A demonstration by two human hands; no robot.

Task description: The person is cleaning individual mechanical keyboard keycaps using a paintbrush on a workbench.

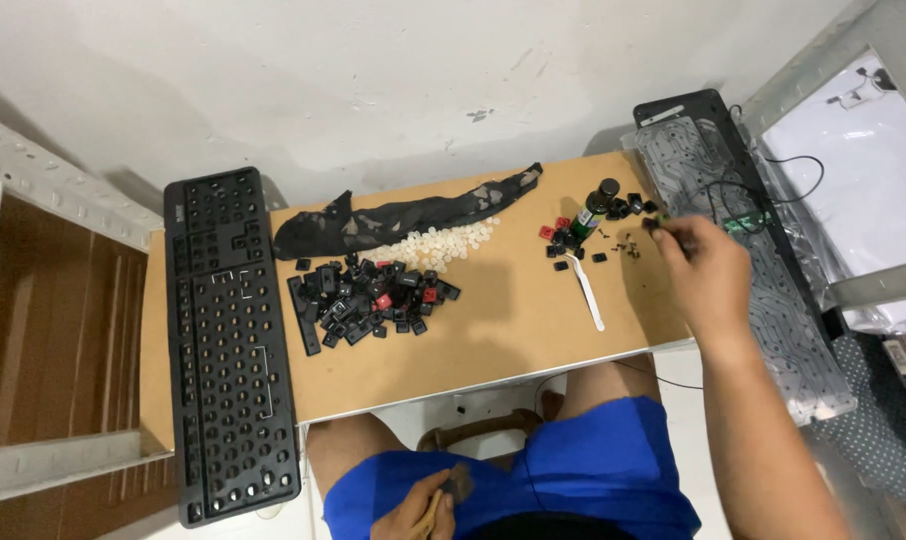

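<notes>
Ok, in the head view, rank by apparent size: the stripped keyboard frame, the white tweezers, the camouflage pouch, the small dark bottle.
1. stripped keyboard frame
2. camouflage pouch
3. white tweezers
4. small dark bottle

All lie on one table, so nearness matters little.

A wooden tabletop (493, 320) stands against a scuffed white wall (373, 70) at twelve o'clock — brown floor (53, 330) at nine, metal shelving (873, 290) at three.
</notes>
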